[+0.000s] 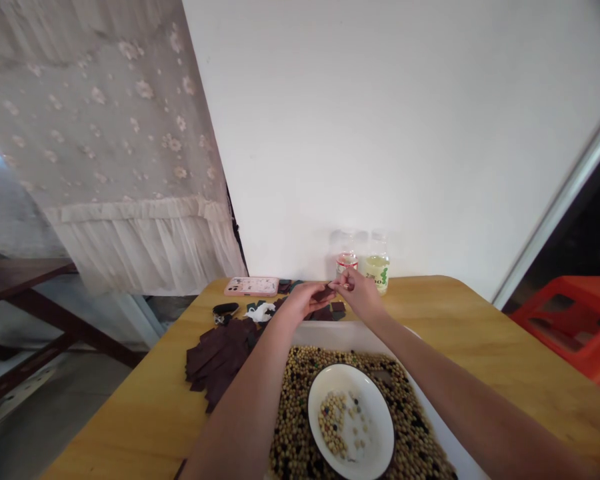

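Observation:
My left hand (307, 300) is raised just past the far edge of a white tray, closed on a small dark brown piece (323, 294) that looks like cloth. Close against it, my right hand (356, 288) has thumb and finger pinched together at the piece's edge; whether something tiny is in that pinch is hard to see. Below my forearms, the tray (330, 331) is filled with small round tan and black beads (300, 400). Resting on them is a white bowl (349, 427) with a dark rim, holding some tan beads and a few dark ones.
Dark brown flat pieces (223, 357) lie heaped left of the tray. Behind them are a pink phone (251, 287), a black key fob (225, 309) and crumpled white tissue (260, 312). Two clear jars (379, 270) stand by the wall. A red stool (575, 327) is at right.

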A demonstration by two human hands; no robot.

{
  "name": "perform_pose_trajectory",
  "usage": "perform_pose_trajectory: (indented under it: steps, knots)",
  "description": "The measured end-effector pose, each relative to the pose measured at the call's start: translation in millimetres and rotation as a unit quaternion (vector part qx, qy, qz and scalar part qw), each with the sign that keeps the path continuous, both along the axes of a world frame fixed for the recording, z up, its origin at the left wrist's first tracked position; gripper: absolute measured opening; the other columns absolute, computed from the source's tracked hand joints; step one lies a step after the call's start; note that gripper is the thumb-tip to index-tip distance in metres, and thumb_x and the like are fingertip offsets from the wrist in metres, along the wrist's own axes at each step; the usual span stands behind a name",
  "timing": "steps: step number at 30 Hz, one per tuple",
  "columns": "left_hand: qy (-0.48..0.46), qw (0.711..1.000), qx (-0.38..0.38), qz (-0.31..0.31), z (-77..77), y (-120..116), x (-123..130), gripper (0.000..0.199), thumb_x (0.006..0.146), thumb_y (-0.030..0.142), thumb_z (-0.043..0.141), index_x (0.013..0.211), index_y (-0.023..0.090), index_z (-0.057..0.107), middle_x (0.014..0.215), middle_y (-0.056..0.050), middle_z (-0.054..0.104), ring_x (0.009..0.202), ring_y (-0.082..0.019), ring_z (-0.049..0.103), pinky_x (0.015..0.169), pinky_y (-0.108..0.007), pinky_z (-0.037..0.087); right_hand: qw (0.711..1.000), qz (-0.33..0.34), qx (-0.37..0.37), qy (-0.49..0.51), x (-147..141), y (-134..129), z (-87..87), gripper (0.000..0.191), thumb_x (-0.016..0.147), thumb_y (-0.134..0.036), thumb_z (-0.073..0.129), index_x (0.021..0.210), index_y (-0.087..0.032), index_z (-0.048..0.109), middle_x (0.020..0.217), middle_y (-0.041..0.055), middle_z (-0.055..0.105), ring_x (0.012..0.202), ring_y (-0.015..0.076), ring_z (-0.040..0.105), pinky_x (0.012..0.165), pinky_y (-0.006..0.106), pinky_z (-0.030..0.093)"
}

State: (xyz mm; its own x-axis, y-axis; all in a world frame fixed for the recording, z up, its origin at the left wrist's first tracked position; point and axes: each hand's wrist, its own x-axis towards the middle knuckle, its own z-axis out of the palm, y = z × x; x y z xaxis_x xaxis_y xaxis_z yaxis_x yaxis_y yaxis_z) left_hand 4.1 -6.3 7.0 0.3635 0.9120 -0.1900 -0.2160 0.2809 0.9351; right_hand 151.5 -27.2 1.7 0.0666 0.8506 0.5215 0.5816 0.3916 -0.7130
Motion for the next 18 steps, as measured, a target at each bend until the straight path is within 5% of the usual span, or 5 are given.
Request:
perform_pose_trajectory:
  steps: [18]
  knots:
    - [-0.006, 1.0, 0.0, 0.008, -0.6, 0.3, -0.2, 0.02, 0.074, 0.008, 0.047, 0.078, 0.011, 0.066, 0.072, -0.008, 0.069, 0.071, -0.014, 0.065, 0.07, -0.024, 0.05, 1.0, 0.019, -0.007, -0.016, -0.1, -0.9, 0.9, 0.015, 0.07, -0.034, 0.056, 0.07, -0.022, 0.046, 0.063, -0.0028, 0.062, 0.052, 0.0123, 0.055, 0.05, 0.022, 0.037]
